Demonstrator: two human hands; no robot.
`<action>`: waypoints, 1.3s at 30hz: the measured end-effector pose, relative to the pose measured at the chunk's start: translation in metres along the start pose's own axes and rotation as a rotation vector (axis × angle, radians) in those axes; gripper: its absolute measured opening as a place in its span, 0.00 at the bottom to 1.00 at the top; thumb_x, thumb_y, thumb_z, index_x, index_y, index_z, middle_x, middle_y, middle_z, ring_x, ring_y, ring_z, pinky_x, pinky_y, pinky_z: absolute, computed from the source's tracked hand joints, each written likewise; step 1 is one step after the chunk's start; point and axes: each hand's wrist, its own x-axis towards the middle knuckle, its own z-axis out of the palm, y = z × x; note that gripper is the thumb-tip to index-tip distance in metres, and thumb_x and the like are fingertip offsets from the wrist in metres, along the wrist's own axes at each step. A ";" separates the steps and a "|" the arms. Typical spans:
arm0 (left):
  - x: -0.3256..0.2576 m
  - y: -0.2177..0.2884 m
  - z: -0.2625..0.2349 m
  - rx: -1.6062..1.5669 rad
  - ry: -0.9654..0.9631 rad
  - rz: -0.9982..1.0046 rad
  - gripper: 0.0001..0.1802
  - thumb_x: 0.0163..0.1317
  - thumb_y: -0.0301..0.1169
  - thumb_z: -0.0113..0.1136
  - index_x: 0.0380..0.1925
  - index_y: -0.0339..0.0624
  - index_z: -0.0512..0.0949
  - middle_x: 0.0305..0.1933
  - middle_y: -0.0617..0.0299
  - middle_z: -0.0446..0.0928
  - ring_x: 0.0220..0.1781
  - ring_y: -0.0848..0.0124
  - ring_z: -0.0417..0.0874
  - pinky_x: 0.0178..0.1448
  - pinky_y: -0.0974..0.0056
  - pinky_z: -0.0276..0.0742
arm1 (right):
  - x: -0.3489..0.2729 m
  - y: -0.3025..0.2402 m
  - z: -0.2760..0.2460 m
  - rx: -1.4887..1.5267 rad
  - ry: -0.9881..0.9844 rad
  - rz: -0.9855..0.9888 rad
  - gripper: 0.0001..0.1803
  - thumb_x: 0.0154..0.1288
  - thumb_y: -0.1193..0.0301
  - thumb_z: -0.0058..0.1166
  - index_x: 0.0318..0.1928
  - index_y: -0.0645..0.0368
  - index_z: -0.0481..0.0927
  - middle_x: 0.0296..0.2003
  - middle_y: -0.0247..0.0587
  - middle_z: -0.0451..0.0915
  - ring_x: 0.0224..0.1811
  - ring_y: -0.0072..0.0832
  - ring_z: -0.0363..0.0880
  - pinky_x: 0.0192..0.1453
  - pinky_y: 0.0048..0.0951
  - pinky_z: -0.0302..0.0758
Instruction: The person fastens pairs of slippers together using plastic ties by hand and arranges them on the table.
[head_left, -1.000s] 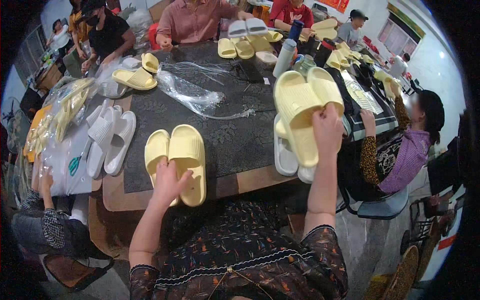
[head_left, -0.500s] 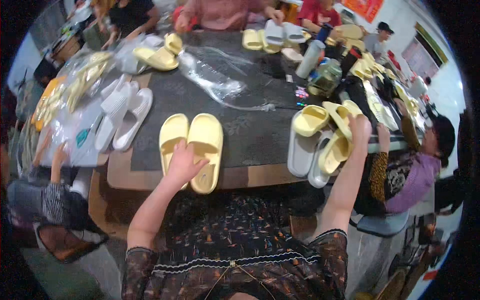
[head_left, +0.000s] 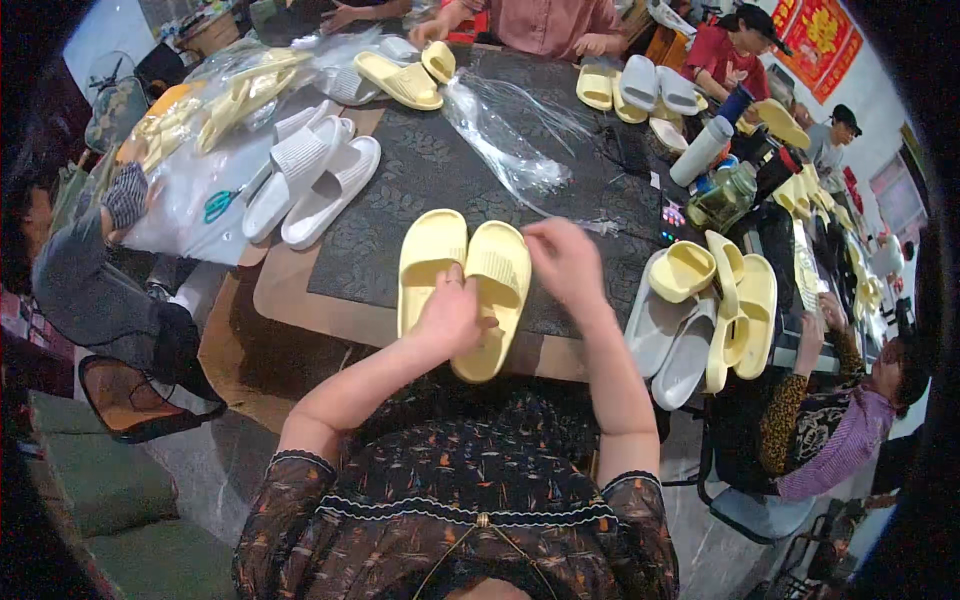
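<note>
The right hand (head_left: pixel 565 262), which half a second ago was out at three o'clock setting yellow slippers on the pile (head_left: pixel 715 300), has come back to the pair of yellow slippers (head_left: pixel 463 285) lying side by side at the table's (head_left: pixel 300 300) near edge. It now hovers, fingers curled, just over the right slipper's toe end (whether it touches, I cannot tell). The left hand (head_left: pixel 450 315) stays pressed on the pair's heels, fingers bent over them.
</note>
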 end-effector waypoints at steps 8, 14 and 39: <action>-0.013 0.007 0.002 0.050 0.052 0.123 0.32 0.48 0.40 0.68 0.48 0.30 0.70 0.54 0.31 0.65 0.53 0.43 0.69 0.53 0.50 0.74 | 0.042 0.022 0.088 -0.137 -0.382 0.101 0.11 0.58 0.66 0.53 0.37 0.56 0.84 0.35 0.46 0.82 0.42 0.45 0.80 0.49 0.41 0.76; -0.007 -0.017 -0.050 -0.093 0.473 0.198 0.16 0.53 0.38 0.65 0.39 0.42 0.81 0.45 0.54 0.77 0.49 0.53 0.76 0.53 0.54 0.74 | 0.035 0.036 0.068 -0.017 -0.035 0.274 0.09 0.57 0.65 0.55 0.33 0.57 0.83 0.33 0.45 0.81 0.37 0.43 0.81 0.42 0.40 0.76; 0.124 -0.050 0.026 -0.365 0.574 0.309 0.06 0.59 0.28 0.54 0.34 0.40 0.77 0.33 0.53 0.79 0.42 0.53 0.78 0.47 0.53 0.73 | 0.004 0.028 0.081 0.019 0.193 0.122 0.12 0.58 0.69 0.59 0.42 0.58 0.81 0.35 0.39 0.80 0.41 0.38 0.74 0.47 0.38 0.70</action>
